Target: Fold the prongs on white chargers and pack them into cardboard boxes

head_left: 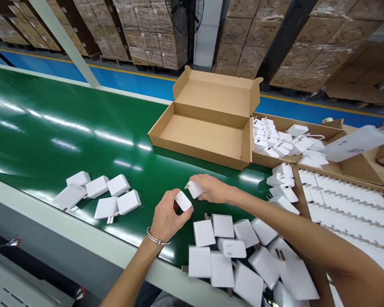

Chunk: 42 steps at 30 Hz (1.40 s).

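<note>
My left hand [169,215] grips a white plug-in power adapter [183,201] between thumb and fingers, just above the green belt. Close beside it, my right hand [213,188] is closed on a second white adapter [195,189], its metal prongs pointing left. The two adapters are near each other; whether they touch is hard to tell. To the left, several white adapters [106,207] lie in a loose group. Below my right forearm spreads a bigger cluster of adapters [222,268], some showing prongs.
An open cardboard box [208,132] with its lid raised stands behind my hands. Right of it, another carton [331,132] holds loose adapters and a white roll-like object [358,143]. A tray of adapters in rows [355,213] sits at the right. The belt's pale rail [121,249] runs in front.
</note>
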Available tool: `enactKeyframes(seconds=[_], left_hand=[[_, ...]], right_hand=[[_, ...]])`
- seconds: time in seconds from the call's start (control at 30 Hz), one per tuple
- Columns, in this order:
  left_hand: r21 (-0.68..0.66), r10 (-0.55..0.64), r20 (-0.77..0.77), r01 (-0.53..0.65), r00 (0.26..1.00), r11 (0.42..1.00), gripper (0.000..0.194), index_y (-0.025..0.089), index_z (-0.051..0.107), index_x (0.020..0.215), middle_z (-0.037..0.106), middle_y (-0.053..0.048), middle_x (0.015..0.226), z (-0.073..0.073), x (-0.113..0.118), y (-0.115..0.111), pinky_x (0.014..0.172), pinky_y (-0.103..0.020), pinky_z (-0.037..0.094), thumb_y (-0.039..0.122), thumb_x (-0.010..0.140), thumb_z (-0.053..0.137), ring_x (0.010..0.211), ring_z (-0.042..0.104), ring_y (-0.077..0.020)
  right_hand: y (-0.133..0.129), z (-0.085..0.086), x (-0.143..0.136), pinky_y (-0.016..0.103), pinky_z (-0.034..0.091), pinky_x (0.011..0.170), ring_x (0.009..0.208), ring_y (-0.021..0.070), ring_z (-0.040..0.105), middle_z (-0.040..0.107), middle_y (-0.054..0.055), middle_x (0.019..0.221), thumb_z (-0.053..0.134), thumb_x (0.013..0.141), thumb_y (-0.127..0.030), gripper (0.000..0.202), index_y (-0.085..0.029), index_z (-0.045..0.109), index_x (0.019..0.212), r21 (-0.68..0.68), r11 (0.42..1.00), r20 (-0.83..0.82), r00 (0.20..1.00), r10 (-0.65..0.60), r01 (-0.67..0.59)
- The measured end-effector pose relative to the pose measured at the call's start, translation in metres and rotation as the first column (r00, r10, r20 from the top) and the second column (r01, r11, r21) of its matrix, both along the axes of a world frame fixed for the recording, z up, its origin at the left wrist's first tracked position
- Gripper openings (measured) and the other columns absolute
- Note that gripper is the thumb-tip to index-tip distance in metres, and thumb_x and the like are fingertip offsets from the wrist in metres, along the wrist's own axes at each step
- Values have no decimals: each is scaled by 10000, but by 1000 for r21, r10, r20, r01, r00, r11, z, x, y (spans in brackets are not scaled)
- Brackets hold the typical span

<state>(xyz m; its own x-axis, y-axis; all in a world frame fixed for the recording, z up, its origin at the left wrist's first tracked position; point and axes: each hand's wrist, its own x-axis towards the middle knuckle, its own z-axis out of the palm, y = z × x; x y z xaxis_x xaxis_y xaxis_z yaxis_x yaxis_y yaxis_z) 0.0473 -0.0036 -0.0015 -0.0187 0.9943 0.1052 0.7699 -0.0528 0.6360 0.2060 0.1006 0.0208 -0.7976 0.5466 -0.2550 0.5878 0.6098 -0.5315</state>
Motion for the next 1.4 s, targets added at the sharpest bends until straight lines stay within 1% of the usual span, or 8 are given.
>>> enactKeyframes(seconds=[0.13,0.23,0.37,0.53,0.77,0.97,1.17,1.4], left_hand=[[-90,-144,26,146,989,985,713,202,251,1251,354,-131,1250,11,-6,-1,635,-297,490,292,655,633,687,551,-131],[-233,-411,-71,385,909,893,699,283,221,1284,228,-113,1364,26,-9,14,601,-305,485,229,685,578,530,511,-69],[-283,-635,-262,571,727,771,518,271,363,1192,332,-71,1317,39,3,49,553,-295,450,238,699,520,580,552,-120],[-354,-789,-243,705,565,614,650,245,360,1205,514,-49,1098,35,25,72,593,-276,434,247,591,573,778,581,-212],[-330,-713,-303,632,633,701,518,266,436,1117,454,-33,1097,44,-18,76,571,-259,424,227,609,529,715,563,-168],[-310,-727,-311,658,612,686,570,323,395,1202,403,-45,1154,55,-32,85,565,-245,432,220,656,521,661,542,-132],[-157,-582,-61,568,811,808,713,188,213,1281,402,-129,1168,26,-34,73,723,-335,466,278,676,580,760,535,-156],[-253,-617,77,614,783,748,379,170,467,1111,541,-85,1011,23,-20,68,799,-366,441,201,736,515,918,521,-216]], right_hand=[[4,3,20,302,389,831,1025,178,466,493,74,1125,558,780,-296,536,-170,286,1224,-337,922,-307,948,85,-192],[-10,13,35,402,292,934,1188,276,312,383,136,1260,610,724,-376,675,-137,283,1265,-222,973,-111,993,42,-66],[-41,26,49,435,383,775,926,320,510,557,147,974,624,675,-449,548,-104,481,1076,-128,983,298,951,-87,130],[-61,18,53,374,394,708,841,277,507,535,99,890,687,587,-463,474,-150,550,915,-103,982,350,930,-114,160],[-7,27,76,259,386,652,803,167,502,532,21,899,614,710,-263,252,-206,527,940,-163,973,-26,985,-172,166],[29,1,31,310,403,797,917,161,524,562,41,1007,404,762,-62,368,-206,487,1091,-219,975,-341,933,-115,40],[-5,-21,17,352,340,954,1139,155,413,412,106,1236,345,860,-266,389,-210,291,1242,-485,755,-458,607,-649,441],[-45,-23,12,439,256,996,1246,279,183,104,125,1357,731,513,-454,1098,-233,68,1360,-250,848,-331,782,-528,467]])
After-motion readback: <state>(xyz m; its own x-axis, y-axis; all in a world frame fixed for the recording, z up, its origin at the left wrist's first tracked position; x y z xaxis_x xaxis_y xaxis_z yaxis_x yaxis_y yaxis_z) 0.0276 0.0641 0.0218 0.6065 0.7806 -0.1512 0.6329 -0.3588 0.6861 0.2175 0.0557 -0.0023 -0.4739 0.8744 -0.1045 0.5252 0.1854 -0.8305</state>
